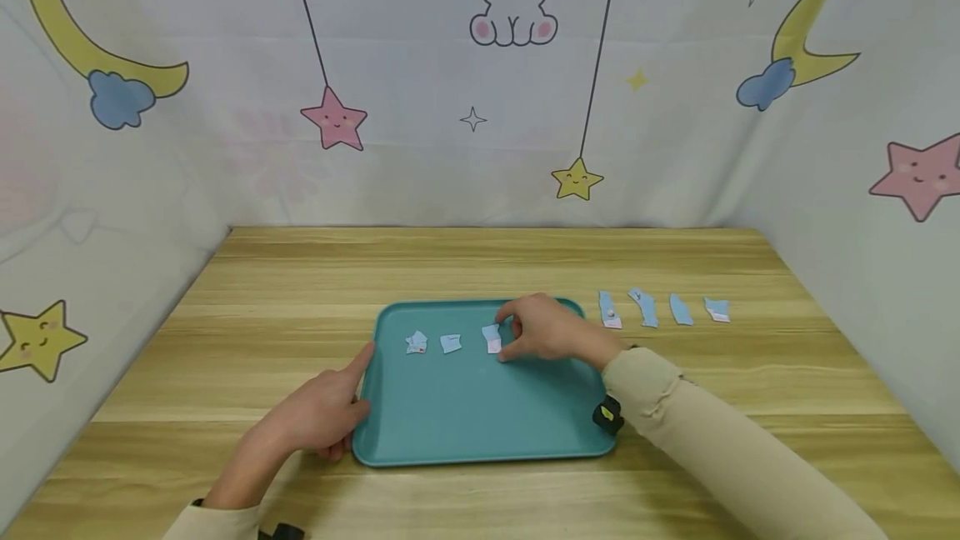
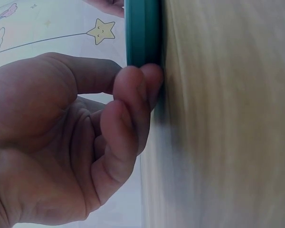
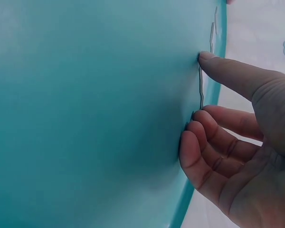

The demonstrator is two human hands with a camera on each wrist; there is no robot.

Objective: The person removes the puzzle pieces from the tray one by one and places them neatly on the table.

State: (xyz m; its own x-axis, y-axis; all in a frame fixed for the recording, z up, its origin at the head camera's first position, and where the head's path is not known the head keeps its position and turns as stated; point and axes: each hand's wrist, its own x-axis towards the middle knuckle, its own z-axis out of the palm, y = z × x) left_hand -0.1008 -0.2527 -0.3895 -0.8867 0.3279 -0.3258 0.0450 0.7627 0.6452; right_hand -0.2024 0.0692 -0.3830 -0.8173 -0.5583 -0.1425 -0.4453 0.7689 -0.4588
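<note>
On the teal tray [image 1: 480,423], my right hand [image 1: 543,327] pinches a small flat picture piece [image 1: 492,340], pale blue and pinkish white with uneven edges. Its thumb and index finger sit at opposite edges of the piece, which lies at the tray surface in the right wrist view. Two similar pieces lie to its left: a small blue one [image 1: 451,344] and a jagged one [image 1: 416,343] with a red spot. At the tray's left side, my left hand [image 1: 322,411] holds the rim, fingers curled against it in the left wrist view [image 2: 126,109].
Several more picture pieces [image 1: 648,308] lie in a row on the wooden table [image 1: 300,273], beyond the tray's upper right corner. A white cloth [image 1: 450,173] printed with stars, moons and a rabbit encloses the table at the back and sides.
</note>
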